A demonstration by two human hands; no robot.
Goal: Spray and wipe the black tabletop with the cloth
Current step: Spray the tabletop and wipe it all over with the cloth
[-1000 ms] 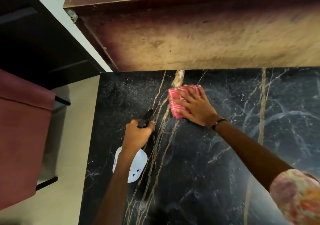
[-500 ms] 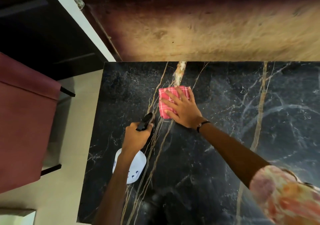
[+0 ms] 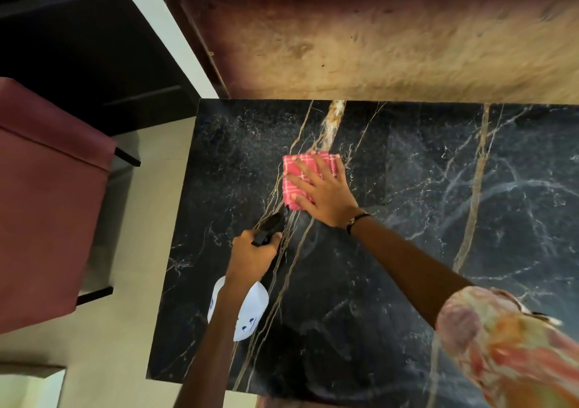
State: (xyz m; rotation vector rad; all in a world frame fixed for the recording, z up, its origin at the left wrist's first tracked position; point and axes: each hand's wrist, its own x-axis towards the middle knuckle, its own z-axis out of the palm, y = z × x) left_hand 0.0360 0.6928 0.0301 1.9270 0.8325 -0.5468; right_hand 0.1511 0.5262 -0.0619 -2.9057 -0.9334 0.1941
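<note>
The black marble tabletop [image 3: 423, 251] with gold and white veins fills the lower right of the head view. A folded red checked cloth [image 3: 294, 174] lies flat on it near the far edge. My right hand [image 3: 324, 194] presses on the cloth with fingers spread. My left hand [image 3: 255, 255] grips a white spray bottle [image 3: 250, 310] with a black nozzle, which points toward the cloth. Much of the bottle is hidden behind my left wrist.
A brown wooden surface [image 3: 376, 40] borders the table's far edge. A maroon chair [image 3: 47, 200] stands on the pale floor to the left of the table. A dark cabinet [image 3: 78, 37] is at the upper left.
My right hand has slid the cloth leftward along the far part of the tabletop, closer to the spray nozzle. My left hand keeps holding the bottle in about the same place.
</note>
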